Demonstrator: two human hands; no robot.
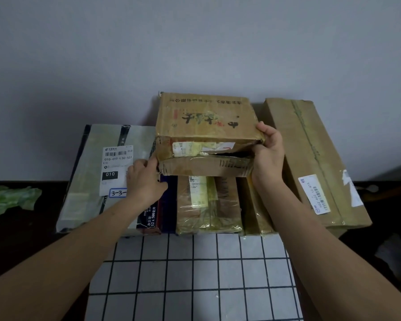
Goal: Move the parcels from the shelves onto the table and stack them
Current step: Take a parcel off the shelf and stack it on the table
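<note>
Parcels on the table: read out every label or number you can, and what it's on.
"010-010-L30-551" and "010": white label on the grey parcel.
"3-3-": sticker, rest behind the left hand.
"12 x 500": dark box.
All else, including print on the held carton: too blurred.

You have a grid-patterned table (195, 274) with a row along its far edge: grey parcel (88, 181) left, taped cartons (208, 205) centre (packed side by side), long carton (310, 158) right.

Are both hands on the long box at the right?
No, the left hand and right hand are on the squat cardboard box in the middle.
</note>
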